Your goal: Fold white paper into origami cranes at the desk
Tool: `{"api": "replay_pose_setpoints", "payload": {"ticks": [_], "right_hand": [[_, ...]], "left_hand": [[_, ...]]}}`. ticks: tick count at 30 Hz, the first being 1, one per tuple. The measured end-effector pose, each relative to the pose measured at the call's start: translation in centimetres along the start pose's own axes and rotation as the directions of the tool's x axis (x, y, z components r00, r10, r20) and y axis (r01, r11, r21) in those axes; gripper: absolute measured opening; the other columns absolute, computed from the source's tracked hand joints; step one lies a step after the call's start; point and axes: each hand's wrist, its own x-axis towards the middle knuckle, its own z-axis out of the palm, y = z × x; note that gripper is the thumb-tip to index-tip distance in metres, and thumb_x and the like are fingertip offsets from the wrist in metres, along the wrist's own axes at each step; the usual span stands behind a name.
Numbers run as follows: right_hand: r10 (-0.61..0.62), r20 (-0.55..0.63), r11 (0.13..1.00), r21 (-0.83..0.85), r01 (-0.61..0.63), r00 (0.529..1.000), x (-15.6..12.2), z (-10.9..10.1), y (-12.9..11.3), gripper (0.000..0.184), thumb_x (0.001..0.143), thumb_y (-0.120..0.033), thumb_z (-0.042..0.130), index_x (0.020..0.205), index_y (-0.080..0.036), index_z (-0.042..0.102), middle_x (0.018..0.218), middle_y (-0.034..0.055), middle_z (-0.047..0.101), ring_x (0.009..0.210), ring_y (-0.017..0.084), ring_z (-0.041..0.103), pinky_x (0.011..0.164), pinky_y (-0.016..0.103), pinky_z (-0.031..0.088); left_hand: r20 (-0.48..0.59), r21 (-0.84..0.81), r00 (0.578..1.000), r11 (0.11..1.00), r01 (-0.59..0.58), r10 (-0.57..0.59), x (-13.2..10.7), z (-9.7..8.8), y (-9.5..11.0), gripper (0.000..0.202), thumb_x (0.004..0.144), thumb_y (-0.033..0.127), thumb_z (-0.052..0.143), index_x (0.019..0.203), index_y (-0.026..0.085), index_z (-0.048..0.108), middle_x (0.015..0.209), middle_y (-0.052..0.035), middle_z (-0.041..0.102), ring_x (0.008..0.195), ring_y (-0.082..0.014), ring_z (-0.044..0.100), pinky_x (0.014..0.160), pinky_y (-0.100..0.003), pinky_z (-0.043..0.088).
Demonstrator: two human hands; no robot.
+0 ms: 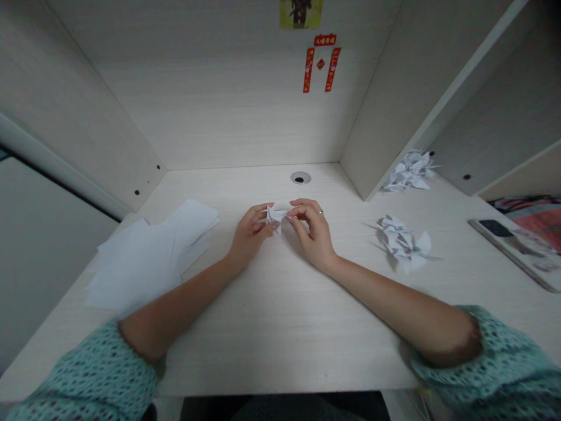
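A small piece of folded white paper (275, 216) is held between my two hands over the middle of the desk. My left hand (252, 231) pinches its left side between thumb and fingers. My right hand (313, 231), with a ring on one finger, pinches the paper's right end with thumb and fingertips. Pointed folds stand up near the left thumb; the fingers hide part of the paper's shape. To the left, beside my left forearm, lies a loose stack of white paper sheets (144, 257).
A pile of folded white paper pieces (403, 241) lies right of my right hand. Another pile (412, 171) sits behind it, by the upright divider (394, 99). A phone (512, 251) rests at the far right. A round cable hole (300, 178) is near the back panel.
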Motion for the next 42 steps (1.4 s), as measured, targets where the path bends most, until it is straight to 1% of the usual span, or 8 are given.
{"api": "replay_pose_setpoints", "payload": {"ticks": [5,9,14,18,21,32,36,42], "right_hand": [[0.022,0.056,0.998,0.054,-0.025,0.998,-0.31,0.03,0.1,0.011,0.088,-0.025,0.055,0.097,-0.024,0.061,0.096,0.005,0.068,0.09,0.018,0.063,0.084,0.036,0.051],[-0.049,0.088,0.998,-0.02,0.051,0.995,-0.27,-0.11,0.15,0.023,0.083,-0.024,0.062,0.106,-0.025,0.063,0.102,0.0049,0.068,0.093,0.018,0.063,0.083,0.035,0.05],[-0.049,0.047,0.991,-0.118,0.054,0.998,-0.05,-0.36,0.09,0.013,0.081,-0.021,0.063,0.09,-0.027,0.07,0.09,0.0027,0.069,0.088,0.019,0.062,0.081,0.038,0.048],[-0.019,-0.023,0.988,-0.154,0.015,1.0,0.05,-0.36,-0.04,0.005,0.077,-0.022,0.066,0.076,-0.026,0.069,0.085,0.0024,0.068,0.085,0.02,0.06,0.08,0.039,0.046],[-0.022,-0.059,0.988,-0.156,0.013,0.998,0.07,-0.31,-0.15,0.005,0.077,-0.022,0.066,0.072,-0.025,0.067,0.083,0.0023,0.067,0.084,0.02,0.059,0.079,0.039,0.045],[-0.061,-0.075,0.989,-0.139,0.05,0.995,-0.06,-0.41,-0.22,0.007,0.076,-0.017,0.064,0.074,-0.024,0.065,0.078,0.0016,0.066,0.079,0.019,0.06,0.075,0.037,0.046],[-0.051,-0.073,0.988,-0.15,0.039,0.996,-0.04,-0.41,-0.38,0.006,0.077,-0.02,0.064,0.075,-0.025,0.065,0.077,0.0013,0.066,0.077,0.02,0.06,0.074,0.038,0.046],[-0.024,-0.051,0.992,-0.123,0.017,0.998,0.1,-0.45,-0.57,0.006,0.082,-0.028,0.064,0.083,-0.028,0.069,0.085,0.0019,0.072,0.082,0.021,0.063,0.08,0.04,0.047]], "left_hand": [[0.021,-0.038,1.0,0.999,-0.015,0.015,0.05,-0.12,-0.08,0.047,0.073,0.033,0.071,0.115,0.02,0.054,0.123,-0.0101,0.06,0.077,-0.0112,0.063,0.066,-0.023,0.05],[0.026,-0.054,0.999,0.998,-0.032,0.033,0.03,-0.11,-0.08,0.048,0.071,0.032,0.073,0.115,0.02,0.054,0.124,-0.01,0.06,0.079,-0.0126,0.065,0.071,-0.026,0.052],[0.04,-0.029,0.999,1.0,-0.001,0.002,-0.2,0.01,-0.03,0.051,0.067,0.031,0.077,0.111,0.02,0.055,0.122,-0.0106,0.062,0.083,-0.0153,0.068,0.076,-0.029,0.054],[0.03,-0.013,0.999,1.0,0.013,-0.013,-0.24,-0.02,-0.02,0.053,0.065,0.033,0.078,0.111,0.02,0.055,0.122,-0.0115,0.063,0.081,-0.0161,0.068,0.074,-0.03,0.055],[0.022,-0.012,1.0,1.0,0.011,-0.011,-0.23,0.0,0.06,0.053,0.064,0.033,0.079,0.11,0.02,0.055,0.122,-0.0121,0.063,0.08,-0.0163,0.069,0.073,-0.031,0.055],[0.047,-0.042,0.999,0.999,0.015,-0.013,-0.33,-0.02,0.0,0.053,0.066,0.031,0.078,0.112,0.019,0.055,0.119,-0.0115,0.065,0.075,-0.0139,0.068,0.069,-0.026,0.054],[0.049,-0.041,0.999,0.999,0.021,-0.019,-0.34,-0.03,0.05,0.053,0.066,0.033,0.077,0.112,0.019,0.054,0.119,-0.0123,0.065,0.076,-0.0148,0.068,0.068,-0.027,0.054],[-0.008,-0.085,1.0,0.996,0.02,-0.021,0.02,-0.26,-0.03,0.052,0.068,0.033,0.076,0.113,0.019,0.055,0.112,-0.0109,0.067,0.082,-0.0162,0.067,0.071,-0.028,0.053]]}}
